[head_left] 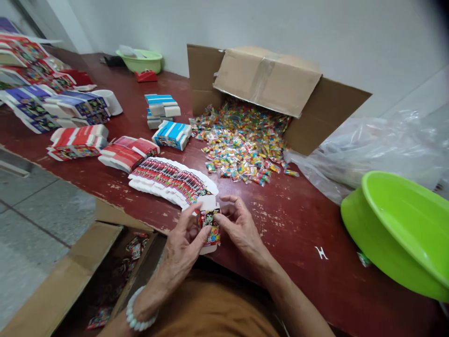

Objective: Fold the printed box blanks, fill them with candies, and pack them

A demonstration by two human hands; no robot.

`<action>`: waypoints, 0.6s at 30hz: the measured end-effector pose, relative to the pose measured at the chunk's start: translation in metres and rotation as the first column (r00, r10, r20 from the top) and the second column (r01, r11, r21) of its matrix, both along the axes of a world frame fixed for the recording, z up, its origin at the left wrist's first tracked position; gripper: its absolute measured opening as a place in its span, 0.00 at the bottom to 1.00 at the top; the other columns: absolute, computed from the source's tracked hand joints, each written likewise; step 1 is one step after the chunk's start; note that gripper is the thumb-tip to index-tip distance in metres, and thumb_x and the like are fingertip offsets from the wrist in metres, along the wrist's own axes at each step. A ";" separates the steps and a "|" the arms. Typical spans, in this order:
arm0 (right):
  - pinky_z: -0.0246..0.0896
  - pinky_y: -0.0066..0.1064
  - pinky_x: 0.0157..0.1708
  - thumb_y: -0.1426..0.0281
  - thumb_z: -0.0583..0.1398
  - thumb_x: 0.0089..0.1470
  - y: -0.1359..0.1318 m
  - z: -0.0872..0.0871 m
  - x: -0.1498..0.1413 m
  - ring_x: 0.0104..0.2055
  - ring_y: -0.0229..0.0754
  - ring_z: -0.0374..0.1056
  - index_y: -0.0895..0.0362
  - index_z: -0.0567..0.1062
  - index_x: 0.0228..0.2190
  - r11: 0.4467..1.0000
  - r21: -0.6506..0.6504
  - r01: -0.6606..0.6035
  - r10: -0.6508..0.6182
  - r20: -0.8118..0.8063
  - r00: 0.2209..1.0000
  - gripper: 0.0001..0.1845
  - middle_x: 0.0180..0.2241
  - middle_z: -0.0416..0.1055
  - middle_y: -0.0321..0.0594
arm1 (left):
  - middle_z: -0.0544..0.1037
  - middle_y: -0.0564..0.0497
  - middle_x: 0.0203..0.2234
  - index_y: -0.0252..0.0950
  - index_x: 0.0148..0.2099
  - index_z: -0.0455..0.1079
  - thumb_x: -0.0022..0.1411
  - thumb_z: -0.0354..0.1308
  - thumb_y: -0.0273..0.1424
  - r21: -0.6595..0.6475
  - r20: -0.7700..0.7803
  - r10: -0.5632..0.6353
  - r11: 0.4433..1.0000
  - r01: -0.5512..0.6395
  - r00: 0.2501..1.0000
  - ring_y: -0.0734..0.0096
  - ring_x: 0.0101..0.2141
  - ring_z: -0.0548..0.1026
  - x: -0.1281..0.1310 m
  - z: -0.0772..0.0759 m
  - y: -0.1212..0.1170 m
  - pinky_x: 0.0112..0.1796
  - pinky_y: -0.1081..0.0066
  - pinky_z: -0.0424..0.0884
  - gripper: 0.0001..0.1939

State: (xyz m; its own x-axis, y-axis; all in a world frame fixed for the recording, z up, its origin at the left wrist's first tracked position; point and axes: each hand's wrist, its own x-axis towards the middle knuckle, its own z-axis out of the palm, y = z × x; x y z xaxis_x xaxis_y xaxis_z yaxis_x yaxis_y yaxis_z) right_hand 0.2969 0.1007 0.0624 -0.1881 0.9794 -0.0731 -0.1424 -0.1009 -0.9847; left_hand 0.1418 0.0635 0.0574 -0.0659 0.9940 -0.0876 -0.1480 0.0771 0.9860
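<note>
Between my two hands is a small printed candy box [211, 223], upright, with white flaps sticking out at its top and bottom. My left hand [184, 243] grips its left side, thumb across the printed front. The fingers of my right hand [242, 227] are bent around its right edge, with the thumb on the front. Just beyond lies a fanned row of flat red cartons [164, 180], overlapping one another. Farther back, a heap of wrapped candies [245, 145] spills from a cardboard carton [266, 79] tipped on its side.
Bundles of red cartons [79, 142] and blue cartons [171, 135] lie to the left. A green basin [382, 224] stands at the right, by clear plastic sheeting [389, 145]. Below the table's left edge, an open cardboard box [87, 248] holds filled packets. A white scrap [321, 253] lies near the basin.
</note>
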 end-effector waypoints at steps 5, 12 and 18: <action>0.60 0.29 0.35 0.60 0.66 0.52 0.003 -0.007 0.001 0.31 0.36 0.65 0.57 0.76 0.30 1.000 -0.004 -0.031 0.031 0.024 0.999 0.12 0.28 0.72 0.34 | 0.81 0.52 0.32 0.39 0.46 0.71 0.60 0.64 0.42 -0.062 -0.045 -0.095 0.994 0.092 0.994 0.67 0.31 0.78 -0.008 0.001 0.004 0.32 0.70 0.76 0.17; 0.63 0.29 0.34 0.60 0.74 0.41 0.018 -0.005 0.006 0.29 0.36 0.68 0.56 0.77 0.37 0.985 -0.114 -0.132 0.122 -0.092 0.988 0.22 0.28 0.74 0.33 | 0.80 0.53 0.33 0.40 0.48 0.71 0.62 0.64 0.41 -0.067 -0.061 -0.118 0.991 0.114 0.991 0.68 0.35 0.77 -0.011 0.002 0.006 0.37 0.72 0.73 0.16; 0.66 0.35 0.38 0.58 0.66 0.55 0.010 -0.001 0.005 0.35 0.42 0.70 0.53 0.80 0.32 0.969 0.227 -0.101 0.064 0.166 0.984 0.11 0.32 0.76 0.39 | 0.80 0.53 0.29 0.40 0.58 0.61 0.58 0.65 0.47 -0.253 0.353 -0.140 0.938 0.238 0.925 0.66 0.27 0.79 -0.004 0.009 0.002 0.30 0.70 0.74 0.32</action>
